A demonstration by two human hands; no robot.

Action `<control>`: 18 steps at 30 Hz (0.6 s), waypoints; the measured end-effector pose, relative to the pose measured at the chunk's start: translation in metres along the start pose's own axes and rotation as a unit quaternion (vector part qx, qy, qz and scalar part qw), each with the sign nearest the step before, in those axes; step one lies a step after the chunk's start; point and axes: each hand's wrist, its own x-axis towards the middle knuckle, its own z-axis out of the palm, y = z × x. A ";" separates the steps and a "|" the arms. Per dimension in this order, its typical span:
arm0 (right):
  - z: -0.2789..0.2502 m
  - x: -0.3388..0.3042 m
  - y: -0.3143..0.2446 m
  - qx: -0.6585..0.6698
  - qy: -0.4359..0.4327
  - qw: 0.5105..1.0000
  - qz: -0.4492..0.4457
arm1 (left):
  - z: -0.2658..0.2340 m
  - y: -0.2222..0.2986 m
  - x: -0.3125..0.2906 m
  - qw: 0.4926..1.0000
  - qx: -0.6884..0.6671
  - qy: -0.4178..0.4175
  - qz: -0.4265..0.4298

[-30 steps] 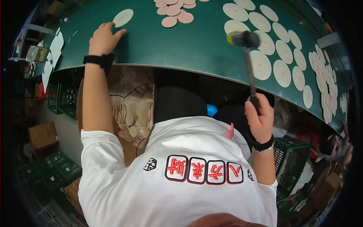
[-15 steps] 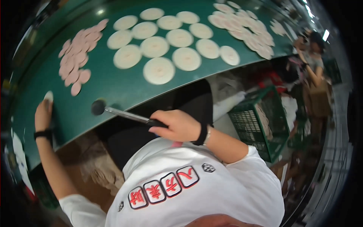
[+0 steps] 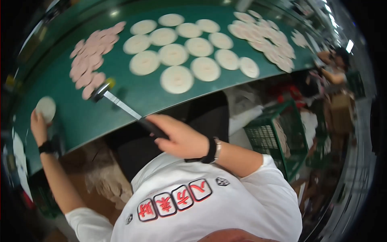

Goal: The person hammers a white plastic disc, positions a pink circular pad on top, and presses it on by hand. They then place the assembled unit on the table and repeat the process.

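Note:
My right hand (image 3: 181, 135) is wrapped round the black handle of a mallet (image 3: 123, 105) with a metal shaft. The mallet's dark head, yellow at one end, hovers or rests by the near end of the pink discs (image 3: 93, 52); contact cannot be told. At the left of the table, my left hand (image 3: 39, 125) grips a pale round disc (image 3: 46, 108) by its edge, with the disc's face showing. Several larger cream discs (image 3: 176, 79), with a small mark in the middle, lie in rows on the green table (image 3: 133, 90).
Overlapping pale pink discs (image 3: 264, 36) lie at the table's far right. Below the table's edge stand a green plastic crate (image 3: 264, 137) and, on the left, a box with clear plastic and beige pieces (image 3: 109, 183). Another person (image 3: 336, 66) sits at the right.
The mallet's head has swung away from me toward the pink discs. The disc in my left hand, barely visible before, now shows its full face. The view has shifted slightly.

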 end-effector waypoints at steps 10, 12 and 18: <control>-0.003 0.069 -0.002 0.114 0.121 0.980 0.111 | 0.053 0.156 -0.153 0.927 -0.340 -0.132 -0.087; -0.007 0.093 -0.005 0.108 0.129 0.978 0.124 | 0.061 0.158 -0.160 0.921 -0.352 -0.143 -0.088; 0.003 0.136 0.008 -0.142 0.110 0.974 0.136 | 0.084 0.149 -0.174 0.894 -0.418 -0.142 -0.081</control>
